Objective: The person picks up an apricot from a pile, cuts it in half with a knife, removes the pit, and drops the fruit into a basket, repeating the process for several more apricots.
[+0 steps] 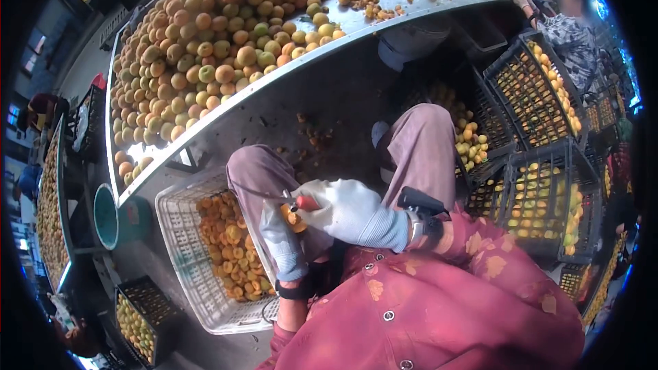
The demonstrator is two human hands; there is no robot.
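Note:
My right hand [346, 211], in a white and grey work glove, is closed around a small red-handled tool [306, 203]. A thin metal part of the tool reaches left, above my other hand; its exact kind is hard to make out. My left hand [279, 236], gloved too, is closed on an orange apricot [295, 222] just below the tool. Both hands are close together over my lap. Left of them stands a white plastic basket [179, 260], holding many opened, orange apricot pieces [233, 247].
A metal table [384, 17] ahead carries a large heap of whole apricots [205, 48]. Black crates [534, 195] of fruit are stacked at right. A teal bucket [107, 216] and another crate [147, 322] stand at left. A person [569, 41] sits at far right.

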